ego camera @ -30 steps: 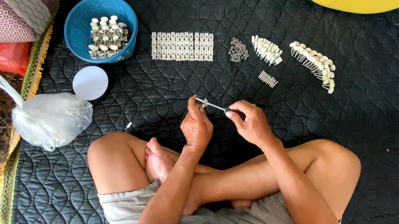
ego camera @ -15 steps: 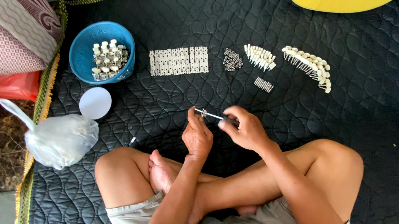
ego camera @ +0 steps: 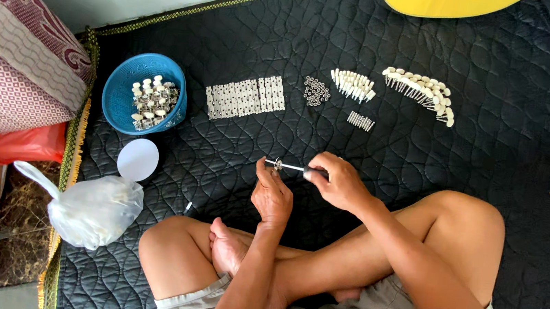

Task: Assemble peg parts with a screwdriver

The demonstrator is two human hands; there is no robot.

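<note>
Both hands sit a bit lower vs. half a sec ago, tool kept level between them. Right hand is clenched round the dark handle of a slim screwdriver; its thin silver shaft runs out past the fingertips toward the left hand. Left fingers pinch a small metal part threaded on the shaft near the tip. Beyond the fingers on the quilted mat: rows of white pieces, blue bowl w/ more parts.

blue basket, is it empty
No, the blue basket beside the dark quilted mat's edge holds a cluster of small white-capped parts.
</note>
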